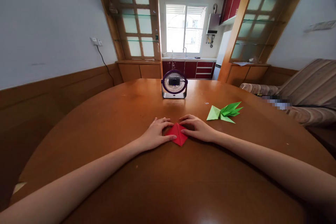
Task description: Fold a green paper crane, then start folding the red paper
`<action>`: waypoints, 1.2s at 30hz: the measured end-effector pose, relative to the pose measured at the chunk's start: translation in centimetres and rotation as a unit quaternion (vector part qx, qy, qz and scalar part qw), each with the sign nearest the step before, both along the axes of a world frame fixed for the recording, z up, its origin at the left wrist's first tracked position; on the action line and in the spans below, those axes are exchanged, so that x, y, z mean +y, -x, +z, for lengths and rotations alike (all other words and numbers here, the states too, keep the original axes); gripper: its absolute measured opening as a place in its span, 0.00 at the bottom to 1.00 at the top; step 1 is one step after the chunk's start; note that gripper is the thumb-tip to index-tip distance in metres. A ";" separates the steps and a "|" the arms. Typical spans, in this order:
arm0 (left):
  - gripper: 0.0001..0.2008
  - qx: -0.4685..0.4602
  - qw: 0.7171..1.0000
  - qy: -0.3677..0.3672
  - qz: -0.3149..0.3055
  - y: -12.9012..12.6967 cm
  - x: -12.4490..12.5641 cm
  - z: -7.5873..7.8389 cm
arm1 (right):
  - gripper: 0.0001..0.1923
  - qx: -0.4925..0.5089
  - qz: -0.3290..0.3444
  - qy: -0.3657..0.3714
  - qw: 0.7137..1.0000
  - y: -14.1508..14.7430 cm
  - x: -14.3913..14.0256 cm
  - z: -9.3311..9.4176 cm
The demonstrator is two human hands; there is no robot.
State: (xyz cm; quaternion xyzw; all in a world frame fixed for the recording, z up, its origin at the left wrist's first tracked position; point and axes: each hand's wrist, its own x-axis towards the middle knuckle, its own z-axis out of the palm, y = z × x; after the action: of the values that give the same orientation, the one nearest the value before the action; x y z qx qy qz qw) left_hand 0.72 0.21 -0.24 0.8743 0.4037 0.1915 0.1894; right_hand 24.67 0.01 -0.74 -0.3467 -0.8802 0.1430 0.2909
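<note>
A small red folded origami paper lies on the table in front of me, diamond-shaped with a crease down its middle. My left hand holds its left side, the thumb pressed on top and the fingers curved around the far edge. From the other side, my right hand grips the paper in the same way, thumb on the right half near the crease. The fingers partly hide the paper's upper corners. To the right of my right hand lies a green folded paper piece with several pointed flaps.
A purple desk fan stands on the wooden table beyond my hands. Off the table's right side is a striped sofa. A black cord hangs from a wall socket at left.
</note>
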 end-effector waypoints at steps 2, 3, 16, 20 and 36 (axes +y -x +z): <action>0.27 -0.006 1.000 0.014 -0.019 -0.1 -0.1 -0.1 | 0.15 -0.001 -0.001 -0.001 1.000 0.0 0.0 -0.1; 0.27 -0.014 0.999 0.021 -0.029 -0.1 -0.2 -0.1 | 0.15 -0.002 -0.002 -0.004 1.000 0.0 0.0 -0.1; 0.18 -0.271 0.948 0.160 -0.041 -1.7 -1.1 -0.8 | 0.11 -0.018 0.006 -0.012 1.000 0.1 -0.3 0.3; 0.25 -0.214 0.974 0.078 0.000 -1.6 -1.4 -0.5 | 0.10 -0.010 -0.004 -0.022 1.000 0.1 -0.2 0.3; 0.18 -0.011 0.998 0.050 -0.042 -1.4 -2.3 0.8 | 0.08 0.049 -0.017 -0.012 0.999 0.0 0.2 0.0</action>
State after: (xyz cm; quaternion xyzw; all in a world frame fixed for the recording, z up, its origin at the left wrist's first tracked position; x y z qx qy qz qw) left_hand 2.09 -2.12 0.57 0.8779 0.3737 0.1722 0.2451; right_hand 24.68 0.20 -0.71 -0.3504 -0.8606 0.1439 0.3403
